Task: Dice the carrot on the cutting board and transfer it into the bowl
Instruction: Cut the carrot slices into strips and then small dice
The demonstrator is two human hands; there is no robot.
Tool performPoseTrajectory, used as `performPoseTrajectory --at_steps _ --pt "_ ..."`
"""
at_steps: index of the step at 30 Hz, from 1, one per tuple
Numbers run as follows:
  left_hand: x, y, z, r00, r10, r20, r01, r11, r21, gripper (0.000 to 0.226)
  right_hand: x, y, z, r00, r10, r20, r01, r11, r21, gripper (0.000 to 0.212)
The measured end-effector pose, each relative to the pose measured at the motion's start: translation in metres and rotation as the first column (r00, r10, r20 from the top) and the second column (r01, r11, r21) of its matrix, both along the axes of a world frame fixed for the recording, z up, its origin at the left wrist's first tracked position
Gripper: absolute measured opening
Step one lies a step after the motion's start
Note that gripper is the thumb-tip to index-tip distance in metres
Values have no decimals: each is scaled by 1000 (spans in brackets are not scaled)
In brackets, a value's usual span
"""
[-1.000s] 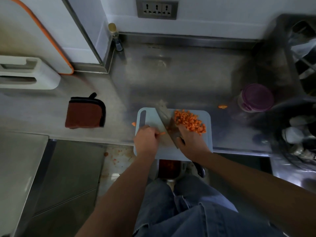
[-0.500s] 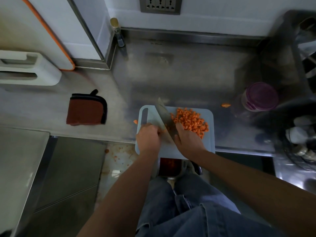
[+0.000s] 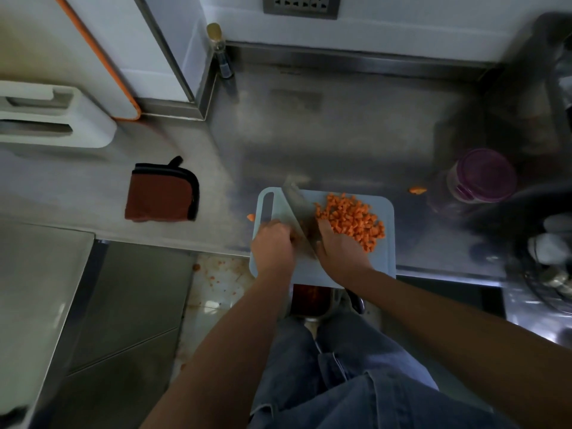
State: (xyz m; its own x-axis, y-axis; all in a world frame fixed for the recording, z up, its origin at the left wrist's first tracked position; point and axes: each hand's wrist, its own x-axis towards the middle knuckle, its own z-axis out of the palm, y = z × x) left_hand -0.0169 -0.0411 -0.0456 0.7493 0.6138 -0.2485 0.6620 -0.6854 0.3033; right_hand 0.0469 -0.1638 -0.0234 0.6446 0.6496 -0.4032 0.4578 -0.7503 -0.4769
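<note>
Carrot dice [image 3: 349, 222] sit heaped on the right half of the pale blue cutting board [image 3: 388, 252], the pile touching the right hand [image 3: 339, 247]. That hand is wrapped tight round the handle of the knife [image 3: 297, 216], broad blade slanting up and left across the board. Across the blade, the left hand [image 3: 272, 244] has fingers curled down onto the board, knuckles right by the steel; whether it pins any carrot underneath, I cannot tell. Out on the counter [image 3: 340, 134]: a stray orange piece [image 3: 250, 217] just left of the board, a purple-lidded jar [image 3: 483, 176] well right, a rust-red pot holder [image 3: 162, 193] far left.
</note>
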Motion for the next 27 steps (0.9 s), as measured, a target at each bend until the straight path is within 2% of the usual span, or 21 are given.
performPoseTrajectory --at_steps 3,5,8,10,13,17,20,24,27 --pt "-4 4 4 999 10 44 -7 997 -75 15 4 -4 0 997 -82 -6 82 994 69 32" --pt "-8 5 7 995 10 96 2 992 -125 15 7 -9 1 997 -79 -5 80 993 85 32" --pt "-18 4 14 985 3 174 14 995 -99 11 6 -8 6 1000 0 -26 3 993 121 38" --pt "-28 2 16 980 57 189 -43 996 -77 11 2 -4 6 995 76 -62 -67 989 128 43" --pt "-43 2 18 971 161 177 -148 985 -86 17 -4 -4 1 989 131 -65 -126 989 74 40" --pt "-58 1 16 962 238 136 -226 969 -101 21 2 -18 -1 999 -26 -39 28 998 52 36" --pt "-62 -1 14 962 243 125 -230 967 -109 25 7 -24 1 997 -77 -17 78 994 81 26" --pt "-56 -9 11 976 165 140 -148 981 -123 28 3 -27 1 996 85 -28 -82 994 72 30" --pt "-46 -11 11 982 174 75 -166 980 -109 21 6 -26 2 1000 4 -16 -3 998 56 34"
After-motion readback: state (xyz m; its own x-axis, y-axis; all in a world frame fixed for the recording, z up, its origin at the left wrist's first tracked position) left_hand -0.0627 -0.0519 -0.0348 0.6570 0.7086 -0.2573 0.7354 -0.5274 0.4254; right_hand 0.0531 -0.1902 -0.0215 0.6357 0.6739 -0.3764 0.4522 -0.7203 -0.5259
